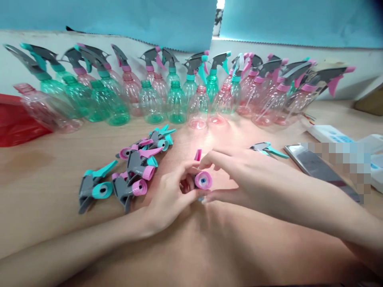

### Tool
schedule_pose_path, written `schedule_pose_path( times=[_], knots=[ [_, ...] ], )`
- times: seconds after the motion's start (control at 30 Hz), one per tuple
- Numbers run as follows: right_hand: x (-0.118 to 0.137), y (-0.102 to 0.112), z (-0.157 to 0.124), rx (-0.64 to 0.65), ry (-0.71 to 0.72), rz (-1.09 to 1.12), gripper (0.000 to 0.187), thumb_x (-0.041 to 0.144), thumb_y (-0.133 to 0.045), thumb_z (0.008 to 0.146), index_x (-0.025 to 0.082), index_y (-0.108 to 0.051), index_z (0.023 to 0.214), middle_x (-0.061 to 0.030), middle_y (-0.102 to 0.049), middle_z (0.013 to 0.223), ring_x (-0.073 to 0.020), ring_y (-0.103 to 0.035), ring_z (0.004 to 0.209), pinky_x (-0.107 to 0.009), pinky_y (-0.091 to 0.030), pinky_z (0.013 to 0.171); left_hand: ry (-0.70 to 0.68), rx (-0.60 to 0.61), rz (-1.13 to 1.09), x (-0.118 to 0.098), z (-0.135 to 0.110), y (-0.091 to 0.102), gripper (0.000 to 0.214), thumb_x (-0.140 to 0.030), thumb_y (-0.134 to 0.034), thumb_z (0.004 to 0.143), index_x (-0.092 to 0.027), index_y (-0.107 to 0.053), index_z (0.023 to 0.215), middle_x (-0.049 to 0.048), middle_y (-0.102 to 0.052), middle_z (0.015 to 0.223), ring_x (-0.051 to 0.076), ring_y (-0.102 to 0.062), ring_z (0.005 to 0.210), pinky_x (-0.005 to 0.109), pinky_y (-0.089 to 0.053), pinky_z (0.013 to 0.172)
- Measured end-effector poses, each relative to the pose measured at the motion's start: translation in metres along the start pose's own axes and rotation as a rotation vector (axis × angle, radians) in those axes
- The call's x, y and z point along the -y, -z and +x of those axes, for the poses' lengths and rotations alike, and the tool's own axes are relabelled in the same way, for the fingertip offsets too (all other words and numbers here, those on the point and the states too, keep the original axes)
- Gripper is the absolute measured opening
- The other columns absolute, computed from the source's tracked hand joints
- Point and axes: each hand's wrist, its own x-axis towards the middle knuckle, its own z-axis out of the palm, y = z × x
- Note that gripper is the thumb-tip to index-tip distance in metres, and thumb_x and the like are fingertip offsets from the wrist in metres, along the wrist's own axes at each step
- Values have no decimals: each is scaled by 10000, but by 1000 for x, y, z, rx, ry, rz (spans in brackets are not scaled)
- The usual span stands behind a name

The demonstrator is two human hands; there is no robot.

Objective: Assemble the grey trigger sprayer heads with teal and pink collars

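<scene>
My left hand [176, 187] is closed around a trigger spray head, whose pink collar [206, 175] faces me with a small blue piece [203, 180] at its centre. The pink trigger [198, 154] sticks up above my left fingers, which hide most of its body. My right hand [230, 171] is at the collar's right, thumb and fingers curved apart around it, with no object visible between them. Whether its fingertips touch the spray head is unclear. To the left lies a pile of grey spray heads [136, 165] with pink and teal collars. A teal one [103, 190] lies nearest me.
Behind stand rows of clear pink and green bottles [177, 103], many topped with spray heads. A red bag [18, 123] is at far left. On the right are another spray head [267, 149], a phone [317, 169] and white boxes [332, 133]. Blue cloth [119, 20] hangs behind.
</scene>
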Motion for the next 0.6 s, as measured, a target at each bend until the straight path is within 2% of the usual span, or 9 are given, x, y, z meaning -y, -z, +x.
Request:
schedule_pose_path(
  times=[0.1,0.17,0.27,0.37,0.5,0.6],
  knots=[
    [4,-13,-3,-12,-58,74,395,398,-671,793,163,-528,1076,-58,-633,995,-216,-601,894,-326,-461,702,-80,1,35,3,-3,-3,539,-142,-692,770,-267,-428,1223,-8,-657,953,112,-570,668,209,-457,581],
    [6,-25,-4,-16,-132,190,375,376,-658,810,157,-521,1081,-78,-619,1031,-209,-601,916,-329,-478,741,-118,19,68,3,-5,-4,614,-167,-717,761,-285,-388,1266,0,-659,987,113,-585,668,211,-473,584],
    [4,-42,-8,-107,-179,334,327,256,-642,831,182,-497,1115,-69,-582,1085,-162,-599,859,-287,-492,696,-153,15,107,4,-5,-5,563,-228,-704,788,-287,-402,1260,29,-638,1067,159,-635,820,253,-522,684],
    [0,-53,-14,-208,-158,426,370,251,-687,790,203,-497,1104,-43,-550,1079,-139,-581,833,-254,-494,642,-174,40,98,5,-4,-8,535,-239,-695,797,-281,-417,1252,39,-634,1085,183,-652,869,297,-542,746],
    [-7,-57,-22,-259,-178,491,369,251,-707,769,204,-513,1079,-33,-515,1046,-131,-566,852,-238,-501,641,-221,81,88,6,1,-16,552,-240,-670,816,-266,-391,1291,48,-639,1083,165,-659,803,281,-555,702],
    [-13,-52,-30,-285,-220,476,299,171,-665,783,188,-524,1046,-29,-521,987,-126,-573,812,-237,-505,619,-285,117,167,4,7,-22,567,-136,-607,839,-262,-362,1335,37,-649,1065,113,-633,690,227,-542,633]
  ],
)
